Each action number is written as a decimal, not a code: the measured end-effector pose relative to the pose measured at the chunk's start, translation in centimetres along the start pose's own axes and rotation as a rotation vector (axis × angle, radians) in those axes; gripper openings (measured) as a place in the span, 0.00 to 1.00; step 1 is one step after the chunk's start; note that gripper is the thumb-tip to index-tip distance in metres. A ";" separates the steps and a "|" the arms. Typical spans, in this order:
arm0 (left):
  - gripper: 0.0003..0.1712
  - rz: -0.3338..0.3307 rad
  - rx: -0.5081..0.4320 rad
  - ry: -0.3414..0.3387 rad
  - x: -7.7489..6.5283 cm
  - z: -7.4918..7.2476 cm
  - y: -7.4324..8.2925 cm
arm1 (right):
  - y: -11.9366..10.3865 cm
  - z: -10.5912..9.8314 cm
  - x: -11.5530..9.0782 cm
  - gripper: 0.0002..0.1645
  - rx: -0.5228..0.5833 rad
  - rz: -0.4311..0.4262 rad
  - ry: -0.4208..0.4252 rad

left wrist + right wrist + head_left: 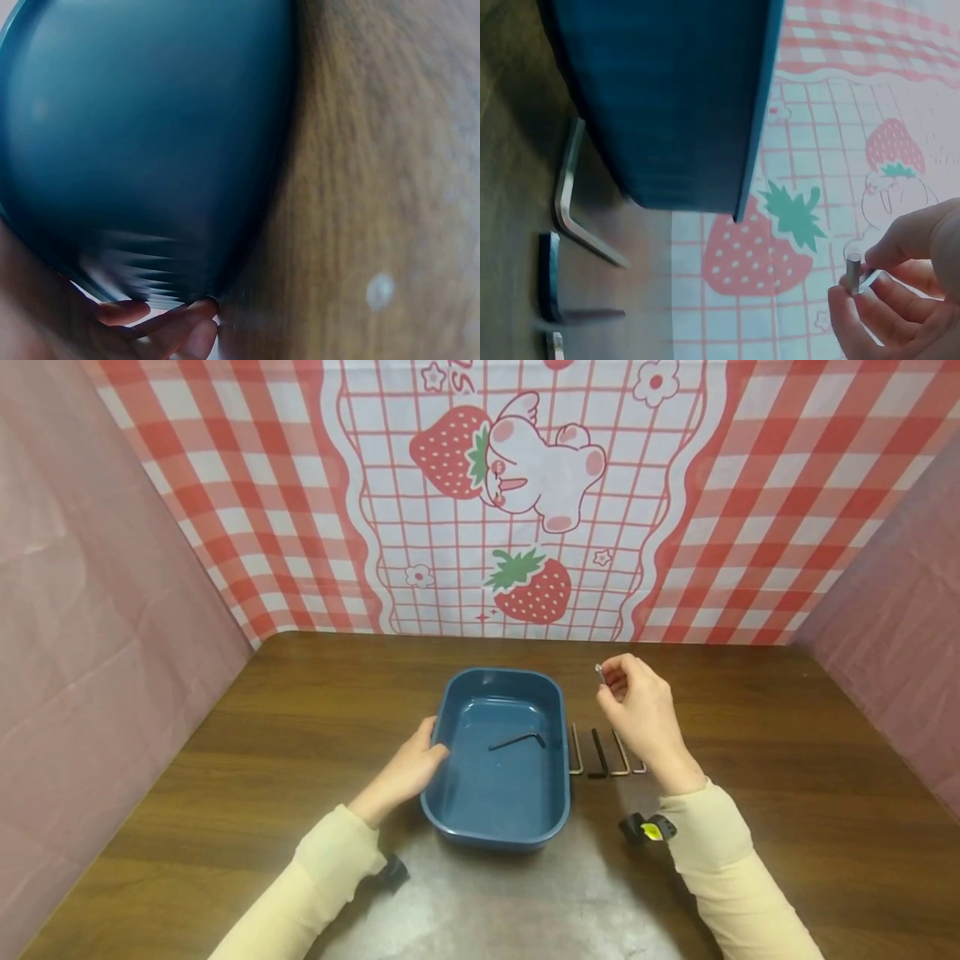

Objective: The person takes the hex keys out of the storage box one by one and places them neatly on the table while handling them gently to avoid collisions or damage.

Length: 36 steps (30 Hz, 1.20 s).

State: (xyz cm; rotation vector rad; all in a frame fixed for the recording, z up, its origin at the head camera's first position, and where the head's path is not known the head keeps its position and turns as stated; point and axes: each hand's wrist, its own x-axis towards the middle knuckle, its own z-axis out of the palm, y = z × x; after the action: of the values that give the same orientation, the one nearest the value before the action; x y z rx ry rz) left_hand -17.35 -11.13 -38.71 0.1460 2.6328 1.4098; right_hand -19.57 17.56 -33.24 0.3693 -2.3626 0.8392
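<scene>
A blue plastic bin [491, 806] stands on the table, with a black hex key [516, 741] lying inside it. My left hand [408, 766] grips the bin's left wall, thumb over the rim and fingers along the outside; the left wrist view shows those fingertips [201, 341] against the ribbed outer side. Raised above the table to the bin's right, my right hand [641, 702] pinches a small silver hex key [853, 274] between thumb and fingers. Its short bent end pokes out, and the rest is mostly hidden in the hand.
Right of the bin several more hex keys lie in a row, among them a black hex key [598, 753] and a brass-coloured hex key [620, 753]. A strawberry-print cloth [480, 593] hangs behind the wooden table [247, 793].
</scene>
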 end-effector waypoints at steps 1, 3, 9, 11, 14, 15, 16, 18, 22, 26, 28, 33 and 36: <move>0.30 0.000 0.000 0.001 0.0 0.0 0.0 | 0.1 -0.2 0.0 0.10 -0.007 0.009 -0.009; 0.30 0.002 -0.002 0.000 0.0 0.0 0.0 | 0.4 -0.5 0.1 0.10 -0.020 0.032 -0.028; 0.31 0.009 -0.002 0.004 0.0 0.0 0.1 | 1.1 -1.5 0.3 0.10 -0.056 0.103 -0.112; 0.31 0.008 -0.001 0.005 0.0 0.0 0.1 | 1.2 -1.8 0.3 0.09 -0.066 0.131 -0.145; 0.31 0.005 0.000 0.005 0.0 0.0 0.0 | 1.4 -2.2 0.2 0.08 -0.079 0.171 -0.183; 0.31 0.003 0.000 0.005 0.0 0.0 -0.1 | 1.5 -2.3 0.2 0.08 -0.083 0.182 -0.193; 0.31 0.004 0.000 0.005 0.0 0.1 -0.1 | 1.6 -2.4 0.3 0.08 -0.088 0.193 -0.201; 0.31 0.001 -0.001 0.006 0.0 0.1 -0.1 | 1.8 -2.7 0.3 0.08 -0.099 0.214 -0.215; 0.31 -0.003 -0.001 0.003 0.1 0.1 -0.2 | 2.4 -3.2 0.3 0.09 -0.117 0.246 -0.254; 0.31 -0.002 -0.003 0.002 0.1 0.1 -0.2 | 3.1 -3.7 0.3 0.10 -0.137 0.262 -0.297; 0.31 -0.003 -0.005 0.002 0.0 0.1 -0.1 | 3.4 -3.9 0.3 0.10 -0.149 0.272 -0.326; 0.31 -0.009 -0.008 0.004 0.0 0.1 -0.1 | 4.1 -4.3 0.3 0.12 -0.173 0.291 -0.422; 0.31 0.000 -0.005 0.004 0.0 0.1 -0.1 | 4.6 -4.5 0.3 0.13 -0.184 0.294 -0.470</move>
State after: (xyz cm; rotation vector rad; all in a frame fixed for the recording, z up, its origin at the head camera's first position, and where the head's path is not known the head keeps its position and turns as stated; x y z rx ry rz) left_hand -17.34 -11.09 -38.83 0.1421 2.6323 1.4184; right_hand -19.78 23.91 -32.48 0.1539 -2.9591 0.7116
